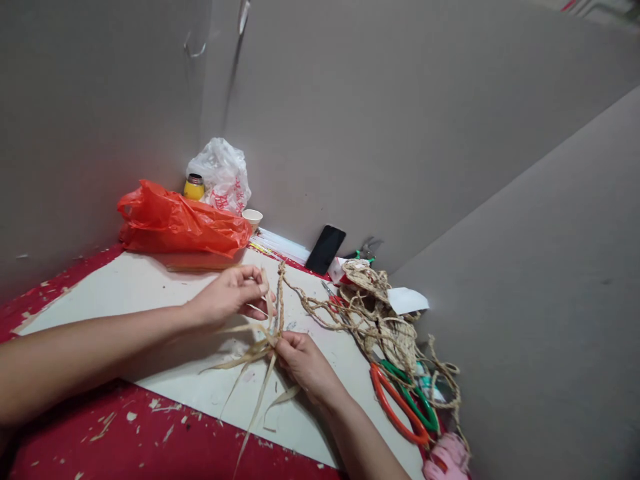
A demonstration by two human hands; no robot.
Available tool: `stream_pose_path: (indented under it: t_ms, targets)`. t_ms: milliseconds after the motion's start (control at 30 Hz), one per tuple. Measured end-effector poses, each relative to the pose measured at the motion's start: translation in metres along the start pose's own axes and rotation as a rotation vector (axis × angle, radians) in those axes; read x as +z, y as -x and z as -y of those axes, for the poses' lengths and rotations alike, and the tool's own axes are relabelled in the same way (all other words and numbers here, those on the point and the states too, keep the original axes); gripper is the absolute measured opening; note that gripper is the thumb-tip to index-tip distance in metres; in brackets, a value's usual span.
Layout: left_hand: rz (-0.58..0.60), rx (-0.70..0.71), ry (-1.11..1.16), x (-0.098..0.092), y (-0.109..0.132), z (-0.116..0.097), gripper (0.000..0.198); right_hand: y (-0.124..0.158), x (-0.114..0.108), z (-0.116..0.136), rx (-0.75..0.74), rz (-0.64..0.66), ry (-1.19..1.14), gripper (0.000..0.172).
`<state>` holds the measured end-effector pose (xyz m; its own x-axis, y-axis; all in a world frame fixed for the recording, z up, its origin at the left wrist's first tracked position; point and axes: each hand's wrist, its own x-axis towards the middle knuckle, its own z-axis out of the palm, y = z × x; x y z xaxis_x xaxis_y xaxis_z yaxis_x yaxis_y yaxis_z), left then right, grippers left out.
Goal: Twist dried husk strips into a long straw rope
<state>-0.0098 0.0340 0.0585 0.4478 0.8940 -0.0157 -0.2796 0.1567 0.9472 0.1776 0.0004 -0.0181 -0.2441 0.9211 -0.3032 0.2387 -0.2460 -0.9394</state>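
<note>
A narrow braided cord (281, 300) of dry plant fibre stands out over the white board. At its near end my right hand (300, 360) pinches the braid, where loose flat strands (257, 350) fan out to the left and downward. My left hand (235, 293) is beside the braid, with thumb and fingers closed on one pale fibre strip (270, 303) that rises from the same spot. From the braid's far end, more braided cord (315, 307) runs right into a tangled heap.
Orange-and-green-handled scissors (400, 403) lie at the right beside the rope heap (370, 320). A black phone (325, 249) leans near the wall. A red plastic bag (185, 223), a paper cup (253, 219) and a yellow jar (194, 187) stand at the back left. Scraps litter the red cloth (125, 433).
</note>
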Motion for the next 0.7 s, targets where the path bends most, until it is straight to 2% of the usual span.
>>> stream_pose_path:
  t_ms: [33, 100, 200, 267, 367, 433, 467, 500, 567, 600, 633, 700]
  targets:
    - [0.018, 0.013, 0.034, 0.000, 0.004, -0.015, 0.021, 0.000, -0.001, -0.001, -0.002, 0.008, 0.007, 0.033]
    - [0.020, 0.127, 0.071, -0.001, 0.014, -0.048, 0.016, 0.000, -0.001, -0.001, -0.004, 0.017, 0.024, 0.033]
    - [-0.071, 0.321, 0.006, -0.008, 0.032, -0.095, 0.005, 0.000, 0.000, 0.000, -0.012, 0.017, 0.054, 0.032]
    - [-0.141, 0.459, -0.091, -0.020, 0.041, -0.118, 0.009, 0.000, 0.000, 0.000, -0.023, 0.016, 0.072, 0.033]
    - [-0.253, 0.507, -0.255, -0.049, 0.044, -0.137, 0.008, 0.001, 0.001, 0.000, -0.027, 0.013, 0.086, 0.035]
    - [-0.337, 0.390, -0.518, -0.069, 0.041, -0.137, 0.006, 0.001, 0.001, 0.000, -0.024, 0.016, 0.070, 0.035]
    - [-0.363, 0.288, -0.727, -0.076, 0.039, -0.133, 0.013, 0.001, 0.001, 0.001, -0.022, 0.020, 0.053, 0.036]
    - [-0.319, 0.132, -0.982, -0.081, 0.037, -0.126, 0.020, 0.001, 0.001, 0.001, -0.016, 0.027, 0.029, 0.037]
    - [-0.412, 0.116, -1.475, -0.081, 0.034, -0.103, 0.023, 0.001, 0.001, 0.002, 0.004, 0.044, -0.027, 0.037]
    - [-0.451, 0.138, -1.601, -0.075, 0.033, -0.087, 0.022, 0.001, 0.002, 0.003, 0.018, 0.053, -0.059, 0.037]
    - [-0.391, 0.144, -1.609, -0.066, 0.032, -0.070, 0.023, 0.002, 0.002, 0.004, 0.031, 0.066, -0.094, 0.037]
    - [-0.120, 0.057, -1.401, -0.043, 0.030, -0.034, 0.028, 0.003, 0.004, 0.006, 0.045, 0.092, -0.166, 0.038]
